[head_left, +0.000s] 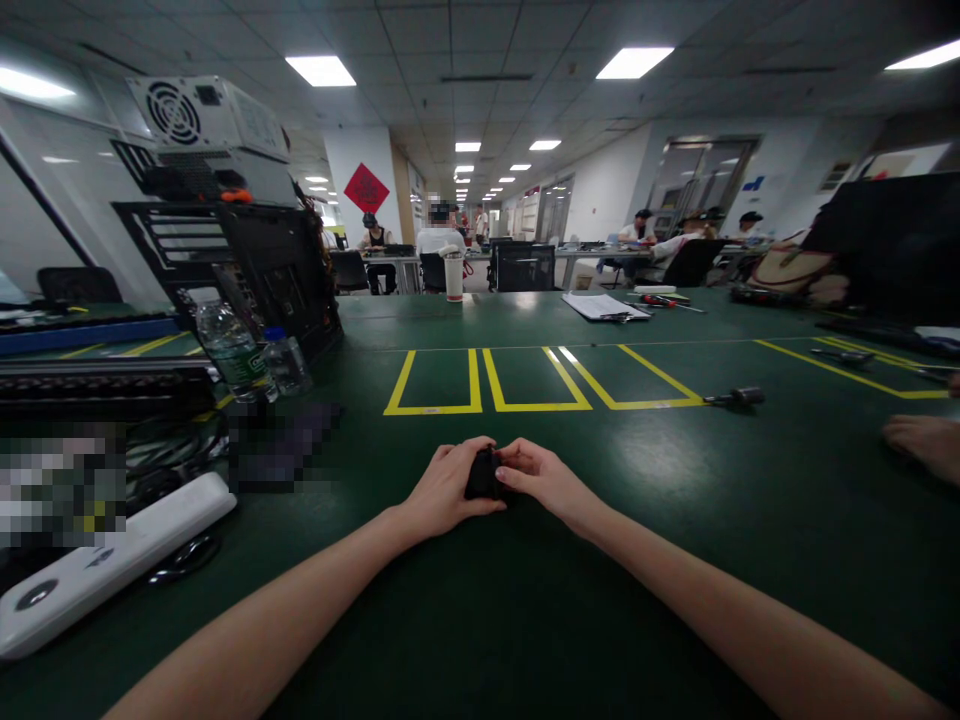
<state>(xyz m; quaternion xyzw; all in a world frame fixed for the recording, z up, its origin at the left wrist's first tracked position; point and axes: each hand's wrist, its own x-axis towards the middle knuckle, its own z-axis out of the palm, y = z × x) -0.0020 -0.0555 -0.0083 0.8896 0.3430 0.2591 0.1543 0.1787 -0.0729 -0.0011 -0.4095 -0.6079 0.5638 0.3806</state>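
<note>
- Black object [481,476], small and mostly hidden by fingers, sits near the middle of the frame, low over the counter [495,630]; whether it touches the surface I cannot tell.
- Left hand [444,488] wraps around its left side, thumb at the lower edge; right hand [546,482] is closed at its right side, thumb and fingertips against it.
- Green counter surface stretches from the hands to the lower edge of the frame, between the two forearms, and upward to the yellow tape outlines [431,410] above them.
- At centre right, a dark cylindrical tool [742,397] lies with its tip at the corner of the rightmost of the three middle outlines; another person's hand [928,442] rests at the right edge.
- Along the left side, a white power strip [124,565] runs diagonally; above it stand a large plastic bottle [232,345] and a smaller bottle [286,365], beside a black computer case [262,265].
- Toward the far edge are a white cup [454,275] and, right of it, a clipboard [604,307] with papers.
- Beyond, people sit at desks under bright ceiling panels; a red diamond [367,188] hangs on a pillar, upper left.
</note>
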